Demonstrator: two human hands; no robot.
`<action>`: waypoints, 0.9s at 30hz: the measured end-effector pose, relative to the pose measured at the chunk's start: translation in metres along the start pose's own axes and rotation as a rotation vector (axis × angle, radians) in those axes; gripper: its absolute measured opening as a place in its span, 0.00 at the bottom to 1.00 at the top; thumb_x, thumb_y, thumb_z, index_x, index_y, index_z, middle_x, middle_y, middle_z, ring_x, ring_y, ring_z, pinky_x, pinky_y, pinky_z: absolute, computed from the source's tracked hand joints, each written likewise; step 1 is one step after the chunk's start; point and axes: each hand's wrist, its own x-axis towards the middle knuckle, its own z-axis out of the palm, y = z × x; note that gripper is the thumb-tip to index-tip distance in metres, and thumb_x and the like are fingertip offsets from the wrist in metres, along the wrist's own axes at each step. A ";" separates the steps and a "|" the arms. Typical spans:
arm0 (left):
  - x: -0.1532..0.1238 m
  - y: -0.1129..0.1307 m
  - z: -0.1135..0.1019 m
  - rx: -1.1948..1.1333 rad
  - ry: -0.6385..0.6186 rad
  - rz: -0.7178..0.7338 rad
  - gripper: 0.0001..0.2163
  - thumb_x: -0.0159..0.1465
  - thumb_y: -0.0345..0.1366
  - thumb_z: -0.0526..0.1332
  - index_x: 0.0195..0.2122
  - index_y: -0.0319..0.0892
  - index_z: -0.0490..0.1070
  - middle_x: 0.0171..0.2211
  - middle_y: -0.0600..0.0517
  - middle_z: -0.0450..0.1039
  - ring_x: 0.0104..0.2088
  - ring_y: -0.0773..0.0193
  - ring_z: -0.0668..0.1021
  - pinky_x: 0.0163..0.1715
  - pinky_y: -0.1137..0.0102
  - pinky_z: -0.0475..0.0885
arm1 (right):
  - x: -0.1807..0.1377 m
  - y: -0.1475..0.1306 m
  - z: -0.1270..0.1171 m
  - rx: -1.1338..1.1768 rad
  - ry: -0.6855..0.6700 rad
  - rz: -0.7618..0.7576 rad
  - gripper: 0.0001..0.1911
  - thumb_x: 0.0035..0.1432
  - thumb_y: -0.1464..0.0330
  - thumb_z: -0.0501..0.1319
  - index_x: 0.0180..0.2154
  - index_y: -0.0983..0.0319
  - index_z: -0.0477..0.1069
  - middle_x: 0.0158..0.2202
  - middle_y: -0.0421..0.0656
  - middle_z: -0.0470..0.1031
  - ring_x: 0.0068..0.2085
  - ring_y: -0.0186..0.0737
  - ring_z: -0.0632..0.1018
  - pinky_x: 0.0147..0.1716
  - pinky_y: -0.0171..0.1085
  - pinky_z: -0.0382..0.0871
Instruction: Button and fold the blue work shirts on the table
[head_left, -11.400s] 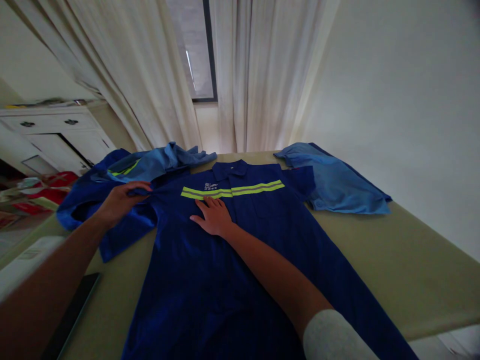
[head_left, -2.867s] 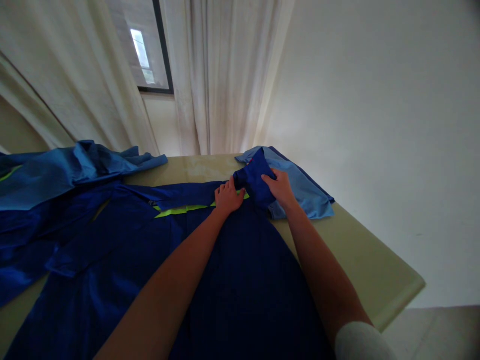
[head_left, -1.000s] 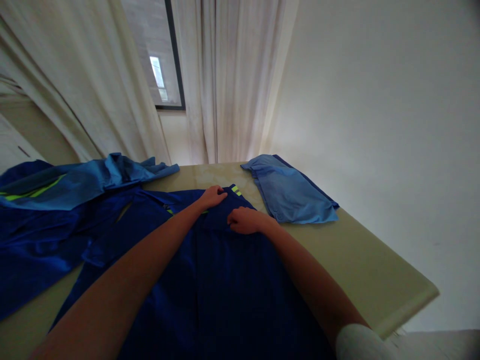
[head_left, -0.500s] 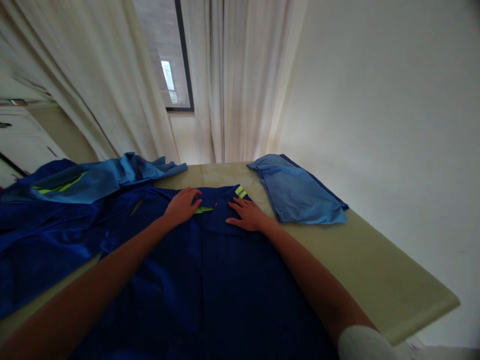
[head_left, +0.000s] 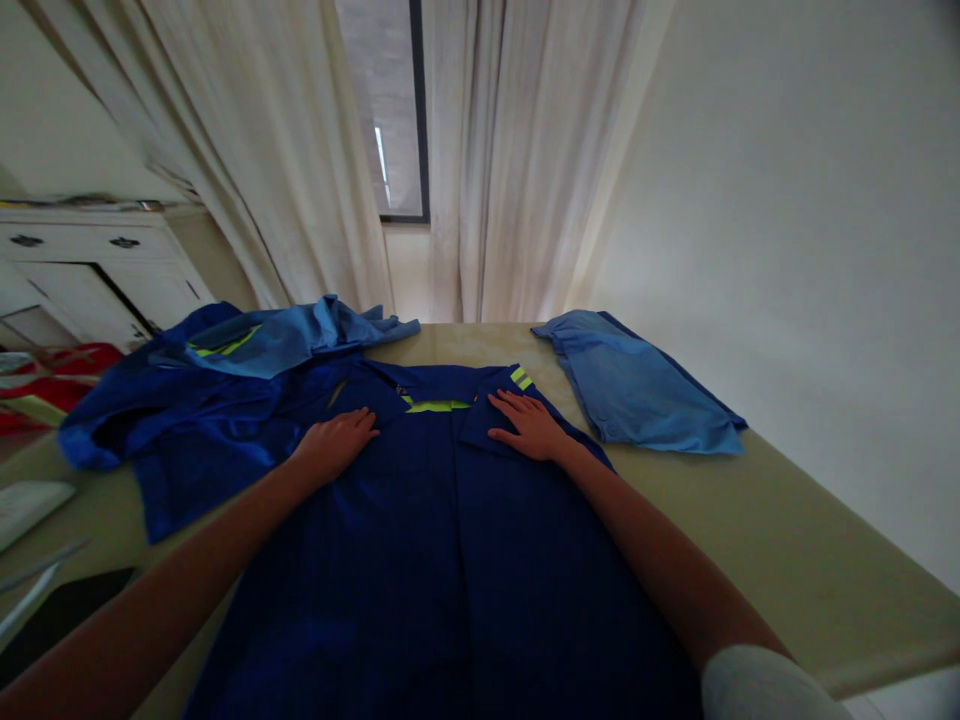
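Note:
A dark blue work jacket (head_left: 405,560) lies spread on the table, its collar at the far end. Yellow-green strips show inside the neck and on the right shoulder. My left hand (head_left: 336,442) rests flat on the jacket's left front, just below the collar, holding nothing. On the right collar flap lies my right hand (head_left: 531,424), fingers spread and palm down. Left of the jacket is a heap of blue clothing (head_left: 225,420), with a lighter blue garment (head_left: 292,335) on top. A folded light blue garment (head_left: 637,385) sits at the right.
The pale table (head_left: 795,560) runs beside a white wall at the right. Behind it hang cream curtains (head_left: 517,160) by a window. A white cabinet (head_left: 82,245) and red items (head_left: 75,365) stand at the left. A dark flat object (head_left: 67,610) lies near the left forearm.
My left hand has moved from the neck opening down and left onto the jacket front, and the collar lies more open. My right hand stays on the right flap. The view has turned left.

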 end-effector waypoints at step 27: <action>0.043 0.021 0.003 -0.262 0.178 0.139 0.32 0.74 0.53 0.44 0.72 0.39 0.60 0.74 0.41 0.56 0.73 0.50 0.61 0.72 0.52 0.55 | -0.002 0.006 0.000 0.069 0.088 -0.028 0.36 0.71 0.44 0.53 0.71 0.55 0.61 0.72 0.48 0.61 0.70 0.53 0.66 0.68 0.54 0.59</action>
